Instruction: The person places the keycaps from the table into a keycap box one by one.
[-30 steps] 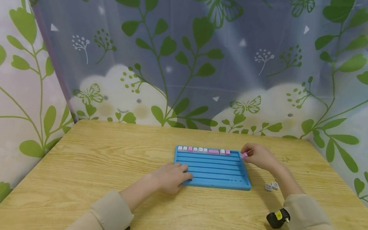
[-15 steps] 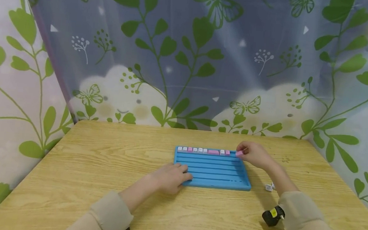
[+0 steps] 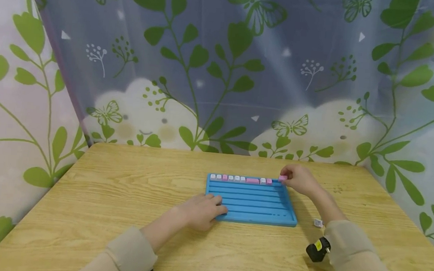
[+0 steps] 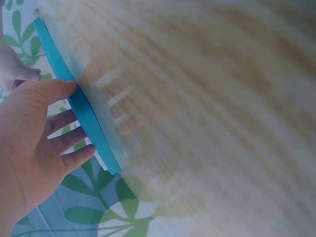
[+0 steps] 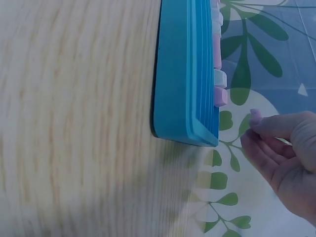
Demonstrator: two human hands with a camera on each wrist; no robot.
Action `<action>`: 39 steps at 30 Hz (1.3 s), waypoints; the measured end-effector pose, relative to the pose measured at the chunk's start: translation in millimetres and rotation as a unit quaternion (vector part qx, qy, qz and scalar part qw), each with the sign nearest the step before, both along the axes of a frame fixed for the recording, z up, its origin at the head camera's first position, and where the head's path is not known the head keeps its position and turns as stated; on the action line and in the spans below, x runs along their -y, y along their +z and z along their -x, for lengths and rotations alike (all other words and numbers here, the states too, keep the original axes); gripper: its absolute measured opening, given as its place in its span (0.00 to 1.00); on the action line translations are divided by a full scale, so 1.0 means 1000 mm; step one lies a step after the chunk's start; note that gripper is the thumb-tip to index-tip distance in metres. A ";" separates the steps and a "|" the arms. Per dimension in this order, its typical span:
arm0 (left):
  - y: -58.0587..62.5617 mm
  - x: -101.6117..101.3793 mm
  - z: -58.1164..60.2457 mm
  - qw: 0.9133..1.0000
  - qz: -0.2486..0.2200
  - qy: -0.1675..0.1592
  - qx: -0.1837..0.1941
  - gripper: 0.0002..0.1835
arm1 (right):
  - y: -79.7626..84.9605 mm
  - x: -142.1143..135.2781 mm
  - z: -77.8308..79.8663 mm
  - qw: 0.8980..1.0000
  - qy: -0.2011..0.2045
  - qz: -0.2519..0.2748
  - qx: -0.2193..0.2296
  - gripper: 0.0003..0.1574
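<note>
A blue keyboard tray with ridged rows lies on the table. Along its far row stand several white and pink keycaps, one of them long. My left hand rests on the tray's near left corner; in the left wrist view its thumb touches the rim and the other fingers lie loosely straight against the edge. Over the far right corner, my right hand pinches a small pink keycap between thumb and fingertips. The right wrist view shows that keycap apart from the row.
On the wooden table, a loose white keycap lies right of the tray, beside the right sleeve. A black wrist camera hangs under that sleeve. A printed curtain stands behind the table.
My right hand has brought the pink keycap leftward from beside the tray to its far right corner. The sleeve now hides one of two loose white keycaps. My left hand stays put.
</note>
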State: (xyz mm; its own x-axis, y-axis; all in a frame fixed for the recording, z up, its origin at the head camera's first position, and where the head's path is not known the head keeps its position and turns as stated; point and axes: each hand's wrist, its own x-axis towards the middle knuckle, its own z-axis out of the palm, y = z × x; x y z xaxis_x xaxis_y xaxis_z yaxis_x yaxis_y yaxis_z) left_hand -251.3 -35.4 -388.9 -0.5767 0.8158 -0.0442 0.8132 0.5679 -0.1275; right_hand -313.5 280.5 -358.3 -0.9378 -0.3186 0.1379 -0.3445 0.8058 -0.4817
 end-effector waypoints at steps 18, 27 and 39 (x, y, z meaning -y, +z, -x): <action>-0.002 0.001 0.001 1.000 0.000 0.002 -0.001 0.19 | -0.005 0.002 0.007 0.999 0.022 -0.020 -0.027 0.09; 0.001 0.002 0.000 1.000 -0.004 0.002 0.002 0.19 | -0.006 0.001 0.010 0.997 0.030 -0.065 -0.012 0.10; 0.001 0.001 0.001 1.000 0.006 -0.008 -0.009 0.18 | -0.013 0.018 0.007 0.989 0.063 -0.128 0.029 0.11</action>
State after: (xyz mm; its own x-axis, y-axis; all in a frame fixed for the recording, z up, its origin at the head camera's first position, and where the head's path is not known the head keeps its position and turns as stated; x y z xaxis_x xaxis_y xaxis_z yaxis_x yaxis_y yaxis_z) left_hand -251.9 -36.9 -388.2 -0.5642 0.8245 -0.0434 0.8197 0.5530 -0.1494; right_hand -320.1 262.0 -371.2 -0.8922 -0.4514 -0.0160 -0.4282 0.8564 -0.2886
